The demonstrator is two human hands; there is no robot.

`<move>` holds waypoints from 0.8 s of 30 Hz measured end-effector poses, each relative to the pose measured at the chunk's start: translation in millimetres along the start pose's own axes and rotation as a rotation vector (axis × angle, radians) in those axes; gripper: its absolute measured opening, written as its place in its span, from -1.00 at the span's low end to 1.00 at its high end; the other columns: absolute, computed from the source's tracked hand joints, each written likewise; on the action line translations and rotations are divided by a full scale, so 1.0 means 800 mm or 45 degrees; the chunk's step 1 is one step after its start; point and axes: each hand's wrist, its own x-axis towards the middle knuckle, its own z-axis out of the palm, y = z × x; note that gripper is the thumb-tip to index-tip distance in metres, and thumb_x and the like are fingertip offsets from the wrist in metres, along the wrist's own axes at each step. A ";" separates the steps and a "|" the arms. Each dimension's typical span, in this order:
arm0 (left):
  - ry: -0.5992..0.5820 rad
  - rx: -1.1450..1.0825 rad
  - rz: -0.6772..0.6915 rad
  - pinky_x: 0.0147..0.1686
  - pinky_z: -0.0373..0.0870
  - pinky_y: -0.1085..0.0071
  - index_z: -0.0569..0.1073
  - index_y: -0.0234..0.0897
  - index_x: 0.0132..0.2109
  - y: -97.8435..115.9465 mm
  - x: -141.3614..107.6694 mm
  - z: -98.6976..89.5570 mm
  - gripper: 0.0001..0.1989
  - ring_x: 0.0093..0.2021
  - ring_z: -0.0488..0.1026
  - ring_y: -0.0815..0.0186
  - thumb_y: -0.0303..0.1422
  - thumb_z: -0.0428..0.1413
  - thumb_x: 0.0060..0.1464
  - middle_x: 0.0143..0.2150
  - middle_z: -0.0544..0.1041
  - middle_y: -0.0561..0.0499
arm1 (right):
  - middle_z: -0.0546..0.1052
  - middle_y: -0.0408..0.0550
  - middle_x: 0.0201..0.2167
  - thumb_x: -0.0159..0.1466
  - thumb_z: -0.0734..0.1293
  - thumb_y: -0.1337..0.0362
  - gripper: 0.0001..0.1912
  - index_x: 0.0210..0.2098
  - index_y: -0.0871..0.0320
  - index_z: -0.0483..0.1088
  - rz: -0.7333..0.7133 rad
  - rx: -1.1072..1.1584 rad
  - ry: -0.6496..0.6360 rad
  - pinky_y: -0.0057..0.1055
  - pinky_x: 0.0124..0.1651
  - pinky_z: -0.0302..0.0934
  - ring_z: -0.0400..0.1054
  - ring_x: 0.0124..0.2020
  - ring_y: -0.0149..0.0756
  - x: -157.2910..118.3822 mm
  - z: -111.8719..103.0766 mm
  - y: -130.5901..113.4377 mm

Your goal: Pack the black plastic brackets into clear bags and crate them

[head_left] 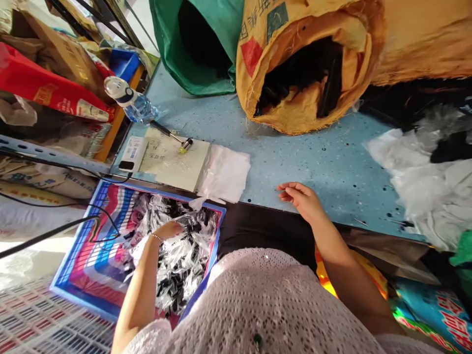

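Observation:
My left hand (167, 230), with a beaded bracelet at the wrist, hangs over a blue-rimmed plastic basket (84, 302). Beneath it lie many small clear plastic bags with black pieces inside (180, 265). Its fingers are foreshortened and blurred, so I cannot make out whether they hold a bag. Over the near edge of the blue speckled worktop (269, 162), my right hand (302, 199) has its fingers loosely bent and apart, with nothing visible in them. A stack of flat clear bags (226, 172) lies between the hands, beside a cardboard piece with handwriting (173, 160).
An orange woven sack (306, 118) with black parts and a green sack (199, 83) open toward me. A water bottle (136, 105), a black-handled tool (173, 135) and a white box (132, 153) stand left. White plastic bags (416, 182) lie right. A black cable (51, 238) crosses the basket's corner.

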 end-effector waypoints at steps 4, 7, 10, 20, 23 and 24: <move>-0.698 -0.250 0.181 -0.25 0.63 0.33 0.65 -0.22 -0.12 0.086 0.030 0.008 -0.64 -0.24 0.66 0.17 -0.03 0.25 0.15 -0.25 0.70 -0.05 | 0.62 0.01 -0.11 0.16 0.53 0.05 -0.68 -0.19 0.11 0.57 -0.013 -0.090 -0.060 -0.30 -0.13 0.46 0.52 -0.25 -0.31 0.015 -0.002 -0.013; -0.767 -0.433 0.661 -0.03 0.61 0.26 0.55 -0.14 0.18 0.200 0.077 0.015 -0.60 0.00 0.64 0.17 -0.13 0.17 0.26 0.03 0.67 -0.15 | 0.60 0.02 -0.05 0.24 0.44 0.08 -0.69 -0.08 0.09 0.54 -0.198 -0.293 -0.043 -0.18 0.01 0.45 0.54 -0.14 -0.24 0.061 -0.004 -0.047; -0.215 -0.327 1.062 0.16 0.52 0.14 0.46 -0.19 0.26 0.329 0.177 0.032 -0.57 0.13 0.57 0.15 -0.24 0.12 0.30 0.19 0.58 -0.20 | 0.52 0.12 0.11 0.31 0.32 0.24 -0.64 0.08 0.10 0.48 -0.609 -0.749 0.122 -0.04 0.24 0.31 0.44 0.14 -0.10 0.140 -0.007 -0.114; 0.476 0.215 0.343 0.40 0.10 -0.07 0.07 -0.60 0.44 0.545 0.497 0.021 0.09 0.46 0.11 -0.32 0.10 0.26 0.05 0.46 0.08 -0.63 | 0.45 0.46 0.21 0.33 0.33 -0.09 -0.27 0.26 0.38 0.38 -0.612 -2.140 0.413 0.17 0.29 0.10 0.25 0.29 0.34 0.364 -0.024 -0.334; 0.440 0.255 0.266 0.48 -0.17 -0.06 -0.13 -0.61 0.50 0.534 0.511 0.026 0.30 0.55 -0.17 -0.27 0.19 0.27 -0.05 0.53 -0.11 -0.57 | 0.52 0.40 0.16 0.19 0.46 -0.10 -0.20 0.22 0.36 0.42 -0.446 -2.191 0.273 -0.02 0.20 0.26 0.42 0.17 0.24 0.387 -0.016 -0.348; 0.421 0.271 0.275 0.49 -0.22 -0.06 -0.14 -0.57 0.51 0.529 0.511 0.030 0.30 0.56 -0.23 -0.25 0.21 0.25 -0.05 0.55 -0.14 -0.53 | 0.54 0.37 0.14 0.19 0.47 -0.05 -0.25 0.20 0.35 0.44 -0.440 -2.181 0.268 -0.08 0.17 0.29 0.45 0.13 0.19 0.389 -0.013 -0.347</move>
